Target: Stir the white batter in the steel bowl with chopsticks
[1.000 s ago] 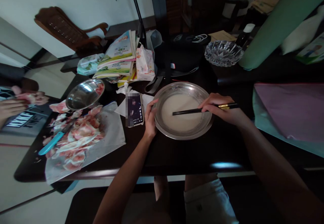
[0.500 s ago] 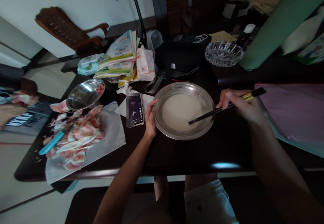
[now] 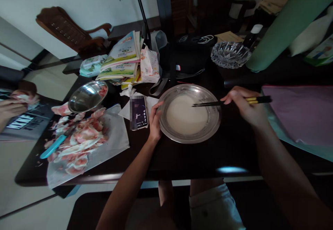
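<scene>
A wide metal bowl (image 3: 215, 130) holds a pale, milky liquid (image 3: 186, 119). My left hand (image 3: 155, 120) grips the bowl's left side, fingers along the rim. In my right hand (image 3: 243, 103) is a pair of black chopsticks (image 3: 212, 103) with gold bands, closed in the fingers. They lie nearly level over the bowl's right rim, and their tips meet the liquid near its upper middle. Beside my left hand, a phone (image 3: 142, 113) with a lit screen rests on white paper.
Left of the phone, raw meat pieces (image 3: 87, 136) and a blue-handled knife (image 3: 53, 146) lie on a plastic sheet (image 3: 118, 136). Behind them stands a smaller steel bowl (image 3: 87, 98). Another person's hand (image 3: 11, 110) holds meat at far left. A glass bowl (image 3: 230, 56) stands back right.
The chopstick tips have swept from the lower part of the liquid to its upper part. My right hand has turned, levelling the chopsticks. My left hand stays on the bowl.
</scene>
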The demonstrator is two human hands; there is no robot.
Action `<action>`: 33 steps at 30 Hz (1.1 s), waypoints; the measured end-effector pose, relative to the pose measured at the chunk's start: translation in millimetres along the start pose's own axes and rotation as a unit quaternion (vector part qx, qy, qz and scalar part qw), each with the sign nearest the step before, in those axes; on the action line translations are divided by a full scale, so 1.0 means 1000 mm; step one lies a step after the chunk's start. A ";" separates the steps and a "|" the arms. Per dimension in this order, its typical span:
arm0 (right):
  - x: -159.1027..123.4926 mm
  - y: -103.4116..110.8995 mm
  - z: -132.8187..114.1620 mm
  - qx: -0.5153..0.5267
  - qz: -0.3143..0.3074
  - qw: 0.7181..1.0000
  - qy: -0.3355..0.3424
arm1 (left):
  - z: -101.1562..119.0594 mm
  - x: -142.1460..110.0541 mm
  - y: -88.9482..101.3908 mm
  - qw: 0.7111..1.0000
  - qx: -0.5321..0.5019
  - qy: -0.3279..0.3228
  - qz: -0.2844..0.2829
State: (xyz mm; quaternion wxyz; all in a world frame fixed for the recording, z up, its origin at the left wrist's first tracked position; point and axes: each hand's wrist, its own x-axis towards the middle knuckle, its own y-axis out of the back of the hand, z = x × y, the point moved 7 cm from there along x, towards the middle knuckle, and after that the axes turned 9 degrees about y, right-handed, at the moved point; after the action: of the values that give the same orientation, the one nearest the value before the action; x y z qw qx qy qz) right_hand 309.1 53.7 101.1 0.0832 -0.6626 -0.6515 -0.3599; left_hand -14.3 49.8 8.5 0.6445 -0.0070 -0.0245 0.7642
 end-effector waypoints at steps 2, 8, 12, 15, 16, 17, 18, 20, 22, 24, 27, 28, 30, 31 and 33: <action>0.000 0.013 0.004 0.042 0.037 0.998 -0.014 | 0.000 0.000 0.000 1.000 -0.001 -0.002 0.003; -0.002 -0.005 -0.001 0.128 -0.069 0.989 -0.026 | 0.002 0.000 0.001 1.000 0.016 -0.016 0.006; -0.005 -0.039 -0.018 0.077 -0.174 0.981 0.041 | -0.002 0.001 0.002 1.000 0.009 -0.004 0.003; -0.005 -0.050 -0.021 0.029 -0.179 0.980 0.079 | 0.000 0.001 0.002 1.000 0.018 -0.014 0.005; -0.005 -0.049 -0.019 0.012 -0.168 0.982 0.081 | 0.000 0.001 0.001 1.000 0.020 -0.017 0.004; -0.004 -0.046 -0.017 -0.002 -0.152 0.985 0.079 | 0.000 0.001 0.001 1.000 0.019 -0.016 0.001; -0.004 -0.041 -0.014 -0.013 -0.132 0.988 0.075 | 0.000 0.001 0.000 1.000 0.016 -0.012 -0.003; -0.002 -0.027 -0.010 -0.021 -0.081 0.995 0.059 | 0.000 0.001 0.000 1.000 0.009 -0.003 -0.007; -0.001 -0.011 -0.005 -0.007 -0.025 0.999 0.040 | 0.001 0.000 0.000 1.000 0.008 -0.001 -0.006; -0.001 0.003 -0.001 0.019 0.021 0.999 0.020 | 0.004 -0.001 -0.001 1.000 0.018 -0.009 -0.003; -0.001 0.013 0.002 0.082 0.044 0.996 -0.003 | 0.007 -0.002 -0.001 0.999 0.036 -0.018 0.002; -0.002 0.013 0.003 0.104 0.036 0.994 -0.008 | 0.007 -0.002 -0.001 0.999 0.037 -0.019 0.005; -0.002 0.006 0.001 0.129 -0.002 0.992 -0.012 | 0.007 -0.002 0.000 0.999 0.031 -0.017 0.009; -0.003 0.000 -0.001 0.131 -0.030 0.991 -0.010 | 0.006 -0.001 0.000 1.000 0.026 -0.015 0.009; -0.005 -0.015 -0.006 0.119 -0.095 0.988 0.000 | 0.004 -0.001 0.000 1.000 0.018 -0.012 0.007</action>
State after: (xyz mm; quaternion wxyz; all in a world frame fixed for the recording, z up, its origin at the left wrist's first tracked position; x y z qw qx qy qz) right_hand 293.6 48.4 97.9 0.1268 -0.5828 -0.7502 -0.2855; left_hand -14.4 48.8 12.8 0.6390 0.0135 -0.0185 0.7689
